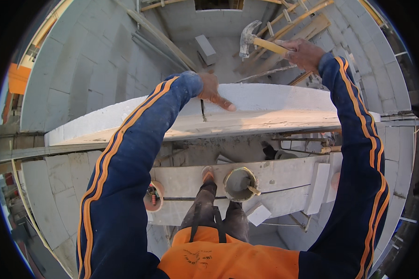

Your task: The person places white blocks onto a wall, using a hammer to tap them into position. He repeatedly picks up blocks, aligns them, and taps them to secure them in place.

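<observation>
My right hand (304, 53) is closed round the yellow handle of a claw hammer (248, 39), which is raised above and beyond the wall at the upper right. Its metal head points left. My left hand (214, 91) rests on the top of a row of white blocks (274, 97), beside a dark vertical joint. One digit stretches out to the right along the near edge; the other fingers are mostly hidden. The row of blocks runs across in front of me, under both forearms.
I stand on a plank platform (284, 179). A mortar bucket (226, 183) with a tool handle stands by my feet, and a pinkish bucket (160, 188) of tools is to the left. A long block (318, 188) and a smaller block (259, 214) lie nearby. Beyond the wall are timber poles (302, 23).
</observation>
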A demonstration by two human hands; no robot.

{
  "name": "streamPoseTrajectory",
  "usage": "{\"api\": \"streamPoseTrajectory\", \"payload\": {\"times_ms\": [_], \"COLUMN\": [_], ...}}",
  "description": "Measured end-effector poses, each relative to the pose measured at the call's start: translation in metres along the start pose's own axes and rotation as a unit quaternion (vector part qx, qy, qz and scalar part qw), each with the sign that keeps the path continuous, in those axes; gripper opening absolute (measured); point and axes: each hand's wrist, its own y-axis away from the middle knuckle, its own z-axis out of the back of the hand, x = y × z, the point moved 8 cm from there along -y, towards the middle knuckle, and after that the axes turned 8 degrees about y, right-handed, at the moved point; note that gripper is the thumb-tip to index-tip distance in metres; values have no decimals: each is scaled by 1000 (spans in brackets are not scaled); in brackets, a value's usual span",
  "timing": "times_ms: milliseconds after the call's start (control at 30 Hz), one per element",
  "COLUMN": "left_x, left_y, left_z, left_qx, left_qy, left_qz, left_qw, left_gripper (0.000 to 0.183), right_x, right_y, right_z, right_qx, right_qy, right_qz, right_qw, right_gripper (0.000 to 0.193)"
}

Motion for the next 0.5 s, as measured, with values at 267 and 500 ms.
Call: {"api": "streamPoseTrajectory", "payload": {"times_ms": [267,500], "left_x": [-6,-3], "left_y": [0,0], "left_z": [0,1], "left_qx": [-12,0], "left_qy": [39,32], "left_qz": [-55,-25], "left_qw": [998,999], "left_gripper": [103,109], "right_x": [55,60], "right_y": [-83,-82], "right_z": [-112,-114], "right_qx": [261,305], "right_qy": [154,176], "right_qz": [-79,-66], "right_qw": [950,934], "right_gripper": [44,42]}}
